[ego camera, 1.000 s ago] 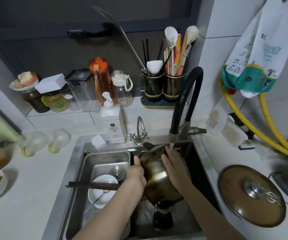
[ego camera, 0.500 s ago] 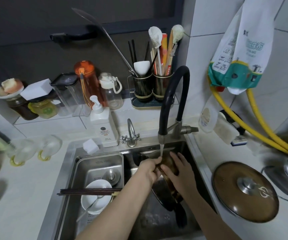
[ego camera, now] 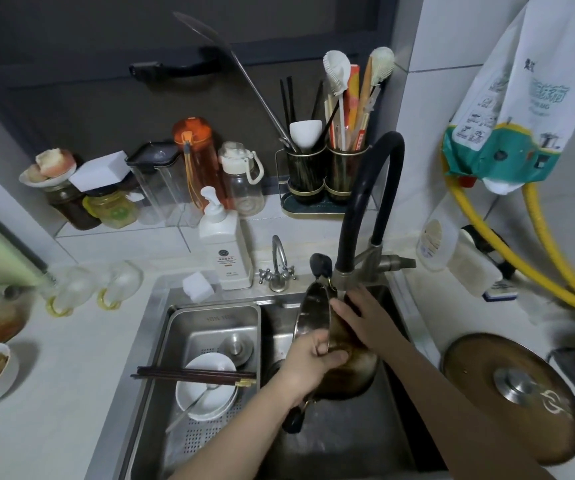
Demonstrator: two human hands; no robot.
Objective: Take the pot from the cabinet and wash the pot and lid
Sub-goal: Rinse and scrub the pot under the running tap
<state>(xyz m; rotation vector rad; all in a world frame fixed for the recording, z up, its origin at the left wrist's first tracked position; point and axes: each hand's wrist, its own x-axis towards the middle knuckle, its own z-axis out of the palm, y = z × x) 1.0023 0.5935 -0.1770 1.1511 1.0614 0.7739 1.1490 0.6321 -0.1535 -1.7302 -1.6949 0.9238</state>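
Since half a second ago the brass-coloured metal pot has been turned onto its side over the right basin of the stainless steel sink, its open mouth now facing left and one black side handle pointing up beside the black curved tap hose. Its other black handle hangs below the left wrist. From the head view, the left hand grips the lower rim, thumb curled over the outer wall and fingers hidden inside. The right hand lies flat with fingers spread on the pot's outer side, just under the spout. I cannot tell whether water is running. On the white counter to the right, well apart from the sink, rests the round brown glass lid with its steel knob up. In the sink's left basin a white bowl holds a spoon, with dark chopsticks lying across it.
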